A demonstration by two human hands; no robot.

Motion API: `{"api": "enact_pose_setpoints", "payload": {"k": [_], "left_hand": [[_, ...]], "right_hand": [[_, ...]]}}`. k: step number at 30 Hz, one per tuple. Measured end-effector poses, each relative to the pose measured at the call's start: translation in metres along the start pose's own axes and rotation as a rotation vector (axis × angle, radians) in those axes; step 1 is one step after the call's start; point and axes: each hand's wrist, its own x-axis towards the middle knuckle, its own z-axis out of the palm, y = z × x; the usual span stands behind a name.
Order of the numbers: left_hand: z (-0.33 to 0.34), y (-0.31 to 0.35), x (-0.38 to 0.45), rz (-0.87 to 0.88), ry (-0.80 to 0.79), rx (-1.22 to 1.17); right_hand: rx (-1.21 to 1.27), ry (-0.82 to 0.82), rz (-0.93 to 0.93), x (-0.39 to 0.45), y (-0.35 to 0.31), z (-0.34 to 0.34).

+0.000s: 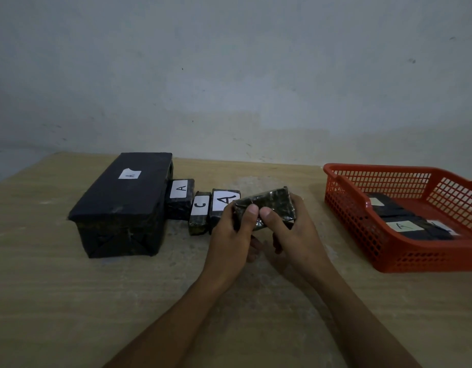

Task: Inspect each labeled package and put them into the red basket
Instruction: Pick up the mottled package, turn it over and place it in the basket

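Both hands are gripping one small black-wrapped package [266,208] above the wooden table [56,288] — left hand [230,235] and right hand [293,232] closed round it, thumbs pressing on top, no label showing. At 9 o'clock of it are sitting pkgs: A package [222,205], C package [200,212], another A package [179,199], large A box [123,203]. Red basket [389,251] at 3 o'clock is holding labeled pkgs [405,225].

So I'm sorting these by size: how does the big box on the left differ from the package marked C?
The big box is much larger and bulkier; the C package is small and slim. The big box's label reads A, the C package's reads C. The big box sits at the row's left end; the C package lies between two A packages. Both are dark-wrapped with white labels, resting on the table.
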Motion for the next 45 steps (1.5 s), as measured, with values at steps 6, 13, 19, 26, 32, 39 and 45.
{"api": "enact_pose_setpoints", "payload": {"k": [6, 13, 19, 26, 32, 39, 45], "left_hand": [[0.001, -0.001, 0.001, 0.018, -0.021, -0.001], [0.000, -0.003, 0.002, -0.014, -0.023, 0.002], [0.002, -0.004, 0.003, -0.019, -0.018, -0.012], [-0.005, 0.004, 0.002, -0.086, 0.054, -0.178], [-0.001, 0.007, -0.003, -0.018, -0.001, -0.147], [0.001, 0.007, -0.004, 0.032, 0.002, -0.115], [0.001, 0.006, -0.004, 0.035, 0.022, -0.102]], "right_hand": [[-0.020, -0.010, -0.021, -0.001, 0.003, -0.001], [0.033, -0.027, -0.016, 0.003, 0.008, -0.003], [0.054, -0.031, -0.022, 0.003, 0.011, -0.005], [0.041, -0.100, -0.100, -0.003, 0.003, 0.000], [0.004, -0.006, -0.056, -0.002, -0.002, 0.000], [0.013, 0.045, -0.054, -0.002, -0.003, -0.002], [0.035, 0.034, -0.035, -0.003, -0.006, -0.001]]}}
